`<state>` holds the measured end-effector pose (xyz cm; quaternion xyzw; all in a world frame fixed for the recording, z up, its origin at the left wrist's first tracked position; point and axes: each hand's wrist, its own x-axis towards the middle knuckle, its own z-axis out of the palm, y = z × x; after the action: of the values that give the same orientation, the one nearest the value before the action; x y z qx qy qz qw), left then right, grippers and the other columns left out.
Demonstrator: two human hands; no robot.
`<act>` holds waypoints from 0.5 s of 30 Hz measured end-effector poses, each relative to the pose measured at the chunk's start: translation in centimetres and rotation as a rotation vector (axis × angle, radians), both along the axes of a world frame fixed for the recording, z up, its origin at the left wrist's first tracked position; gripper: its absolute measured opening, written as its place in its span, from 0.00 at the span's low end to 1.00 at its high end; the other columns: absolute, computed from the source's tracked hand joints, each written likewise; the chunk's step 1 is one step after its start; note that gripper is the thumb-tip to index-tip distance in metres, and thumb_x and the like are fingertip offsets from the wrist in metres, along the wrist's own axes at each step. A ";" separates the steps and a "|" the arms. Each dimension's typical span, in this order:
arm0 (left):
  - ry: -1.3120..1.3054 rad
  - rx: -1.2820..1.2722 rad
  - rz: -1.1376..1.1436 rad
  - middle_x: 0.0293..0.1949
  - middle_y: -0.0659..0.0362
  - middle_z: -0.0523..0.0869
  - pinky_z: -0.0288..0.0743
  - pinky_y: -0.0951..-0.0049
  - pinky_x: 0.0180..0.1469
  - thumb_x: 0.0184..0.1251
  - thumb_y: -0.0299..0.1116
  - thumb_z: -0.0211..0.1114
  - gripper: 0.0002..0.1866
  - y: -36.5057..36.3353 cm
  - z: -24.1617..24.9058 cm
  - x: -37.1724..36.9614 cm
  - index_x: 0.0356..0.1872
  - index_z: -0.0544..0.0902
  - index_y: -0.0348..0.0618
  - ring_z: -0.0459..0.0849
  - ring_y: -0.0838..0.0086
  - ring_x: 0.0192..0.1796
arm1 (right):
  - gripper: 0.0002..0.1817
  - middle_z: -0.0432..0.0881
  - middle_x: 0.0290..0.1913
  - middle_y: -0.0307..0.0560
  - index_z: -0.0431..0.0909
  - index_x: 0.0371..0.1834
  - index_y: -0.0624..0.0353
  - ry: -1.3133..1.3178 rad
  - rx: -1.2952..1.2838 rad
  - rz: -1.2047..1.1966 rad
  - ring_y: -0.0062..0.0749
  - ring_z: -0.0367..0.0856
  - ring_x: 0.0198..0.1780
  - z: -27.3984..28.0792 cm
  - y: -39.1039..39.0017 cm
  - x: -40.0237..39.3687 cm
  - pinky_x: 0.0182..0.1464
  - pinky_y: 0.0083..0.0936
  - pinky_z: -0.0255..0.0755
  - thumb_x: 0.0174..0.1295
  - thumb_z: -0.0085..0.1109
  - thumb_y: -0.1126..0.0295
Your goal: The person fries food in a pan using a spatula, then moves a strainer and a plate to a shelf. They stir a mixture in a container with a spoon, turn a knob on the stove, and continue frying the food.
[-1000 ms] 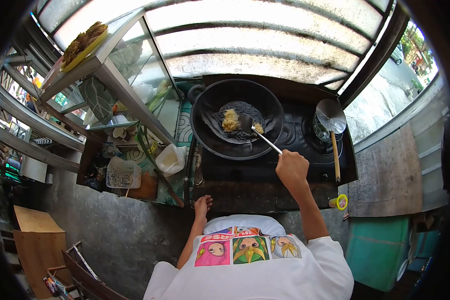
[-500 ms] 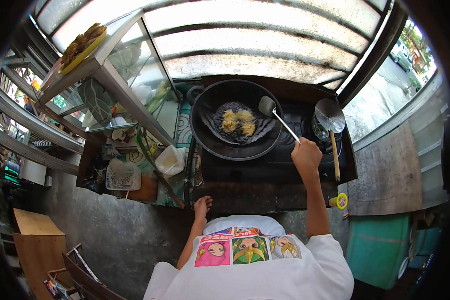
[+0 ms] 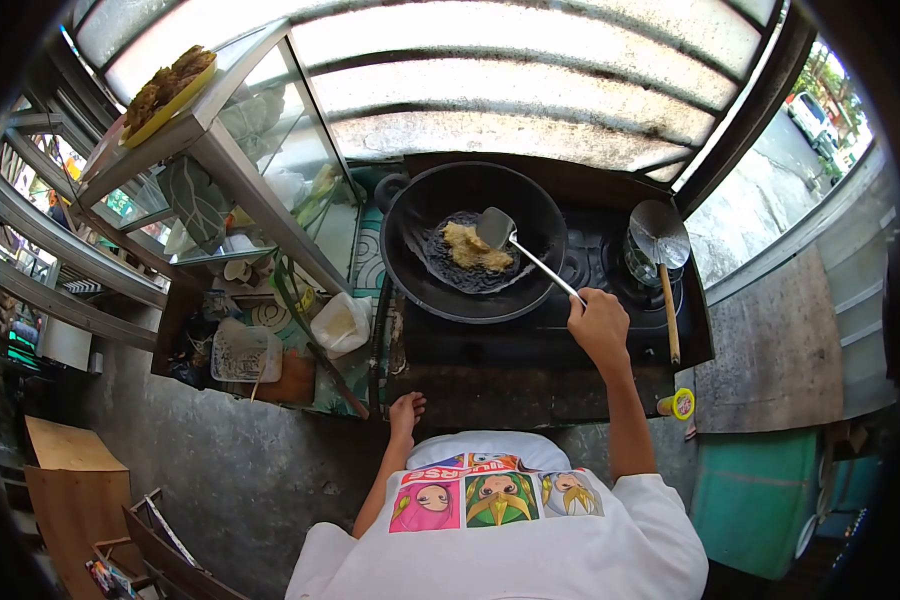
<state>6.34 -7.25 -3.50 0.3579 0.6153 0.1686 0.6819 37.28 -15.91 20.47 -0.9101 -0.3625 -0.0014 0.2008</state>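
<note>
My right hand (image 3: 600, 322) is wrapped round the handle of a metal spatula (image 3: 543, 265). The spatula's blade reaches into a black wok (image 3: 532, 298) and rests against golden frying pieces (image 3: 462, 244) lying close together in dark bubbling oil. Part of the food is hidden under the blade. My left hand (image 3: 407, 414) hangs at the counter's front edge, near my body, with fingers curled in and nothing visible in them.
A round metal skimmer (image 3: 660, 235) with a wooden handle lies right of the wok. Left stand a white plastic bag (image 3: 341, 323), a clear tub (image 3: 247, 353) and a glass case (image 3: 288, 150), topped by a yellow tray (image 3: 170, 108) of brown food. A yellow-lidded jar (image 3: 681, 403) sits front right.
My right hand has moved slightly left and toward me. The spatula blade has swung left from the wok's right side onto the food, and the separate pieces now sit together. My left hand stays put.
</note>
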 end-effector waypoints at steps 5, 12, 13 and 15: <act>-0.012 0.006 -0.016 0.35 0.67 0.84 0.66 0.78 0.37 0.64 0.43 0.53 0.12 0.0 -0.5 -0.1 0.39 0.80 0.51 0.77 0.83 0.33 | 0.11 0.80 0.26 0.54 0.80 0.25 0.60 -0.009 0.036 0.014 0.51 0.80 0.32 0.8 -0.1 0.1 0.36 0.39 0.73 0.54 0.53 0.65; -0.010 0.011 -0.011 0.34 0.66 0.83 0.66 0.79 0.35 0.64 0.43 0.53 0.12 0.2 -0.4 0.2 0.38 0.80 0.50 0.77 0.83 0.32 | 0.11 0.80 0.25 0.54 0.80 0.25 0.60 -0.038 -0.010 0.076 0.50 0.80 0.31 0.4 0.7 -0.3 0.35 0.39 0.73 0.54 0.53 0.64; -0.017 0.012 -0.019 0.35 0.67 0.83 0.66 0.78 0.36 0.64 0.43 0.53 0.12 0.2 -0.6 0.1 0.39 0.80 0.51 0.77 0.83 0.33 | 0.11 0.80 0.25 0.55 0.80 0.25 0.60 -0.036 -0.015 0.063 0.50 0.80 0.31 0.5 0.9 -0.3 0.35 0.39 0.73 0.54 0.53 0.64; -0.015 0.012 -0.022 0.35 0.67 0.83 0.66 0.78 0.36 0.64 0.43 0.53 0.12 0.2 -0.7 0.1 0.39 0.80 0.51 0.77 0.83 0.33 | 0.11 0.80 0.25 0.55 0.80 0.24 0.60 -0.033 -0.020 0.049 0.50 0.80 0.30 0.3 1.2 -0.2 0.35 0.39 0.73 0.55 0.53 0.64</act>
<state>6.40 -7.04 -4.21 0.3674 0.6051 0.1671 0.6862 37.11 -14.75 20.79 -0.9028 -0.3879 -0.0081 0.1857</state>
